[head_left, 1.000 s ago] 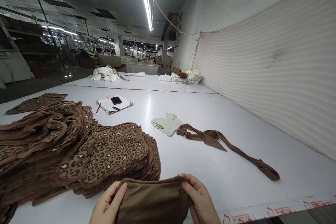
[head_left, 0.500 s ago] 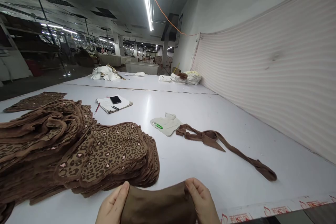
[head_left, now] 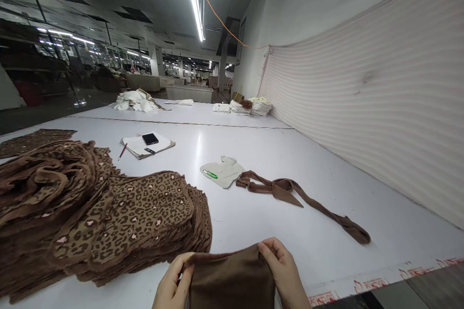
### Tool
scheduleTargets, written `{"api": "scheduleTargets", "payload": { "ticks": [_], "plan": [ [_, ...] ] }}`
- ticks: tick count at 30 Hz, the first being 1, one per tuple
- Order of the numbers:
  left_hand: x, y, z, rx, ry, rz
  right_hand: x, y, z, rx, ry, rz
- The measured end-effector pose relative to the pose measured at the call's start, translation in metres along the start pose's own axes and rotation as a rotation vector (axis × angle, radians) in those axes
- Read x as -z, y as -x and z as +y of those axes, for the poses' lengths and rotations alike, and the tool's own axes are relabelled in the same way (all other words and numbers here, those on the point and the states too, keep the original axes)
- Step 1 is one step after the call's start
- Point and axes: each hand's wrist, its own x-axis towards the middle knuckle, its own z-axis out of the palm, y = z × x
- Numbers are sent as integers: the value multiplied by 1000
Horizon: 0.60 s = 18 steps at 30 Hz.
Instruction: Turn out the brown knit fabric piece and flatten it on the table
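Note:
Between my hands a piece of brown fabric (head_left: 232, 277) is stretched out at the bottom of the head view, its lower part cut off by the frame. My left hand (head_left: 176, 280) pinches its upper left corner, thumb and fingers closed on the edge. At the upper right corner my right hand (head_left: 281, 270) grips it the same way. Just beyond, to the left, lies a thick stack of leopard-print fabric pieces (head_left: 145, 217) with brown plush edges. A twisted brown fabric strip (head_left: 311, 203) lies on the table to the right.
On the white table (head_left: 253, 145) are a pale pattern piece (head_left: 228, 174) with a green thread snipper (head_left: 210, 174), a paper stack (head_left: 159, 147) with a black phone (head_left: 150, 139), and a red pen (head_left: 122, 151). White cloth piles (head_left: 136, 100) lie farther back. A striped sheet (head_left: 362, 101) covers the right wall.
My left hand has shifted right and bent its grip, folding over the fabric's top left edge. My right hand still holds its corner. The whole view has turned slightly right.

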Motion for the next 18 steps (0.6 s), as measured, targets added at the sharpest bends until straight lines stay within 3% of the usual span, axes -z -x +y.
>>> {"api": "scheduleTargets", "payload": {
  "ticks": [3, 6, 9, 11, 14, 16, 18],
  "plan": [
    [-13, -6, 7, -46, -91, -33, 8, -7, 4, -16, -118, 23],
    [-30, -14, 14, -166, -292, 101, 17, -14, 9, -61, -232, 18],
    [-53, -16, 13, -549, -544, 222, 27, -19, 14, -133, -309, 42],
    [-74, -9, 6, -853, -724, 233, 34, -23, 17, -170, -316, 58],
    [-110, 7, -13, -1107, -865, 228, 40, -30, 22, -165, -148, 44],
    [-126, 17, -24, -1122, -891, 241, 41, -38, 26, -128, 46, 27],
    [-130, 20, -30, -1146, -914, 234, 39, -46, 29, -72, 172, 36]
  ]
}}
